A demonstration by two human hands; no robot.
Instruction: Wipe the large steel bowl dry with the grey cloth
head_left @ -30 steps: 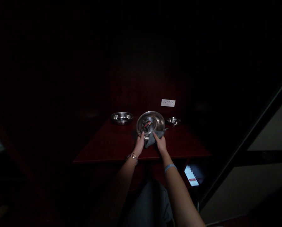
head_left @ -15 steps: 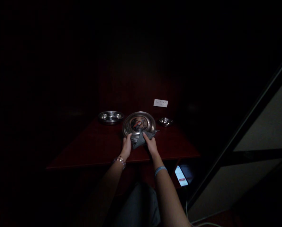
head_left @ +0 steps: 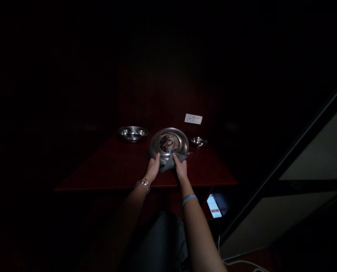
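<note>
A round shiny metal plate with a sticker or printed patch at its centre is tilted up towards me above the table. My left hand grips its lower left rim, thumb on the face. At the lower right rim, my right hand is closed on a grey cloth, pressing it against the plate with the thumb. The fingers of both hands behind the plate are hidden. A wide metal bowl stands to the left, and a smaller metal bowl to the right.
The dark red table has its front edge just before my body. On the back wall is a white socket panel. A lit phone with a cable lies below the table edge at right. A dark-framed panel slants along the right side.
The view has tilted slightly, so the scene sits a little higher. My hands still hold the plate and the cloth, with the plate shifted slightly right relative to the bowls.
</note>
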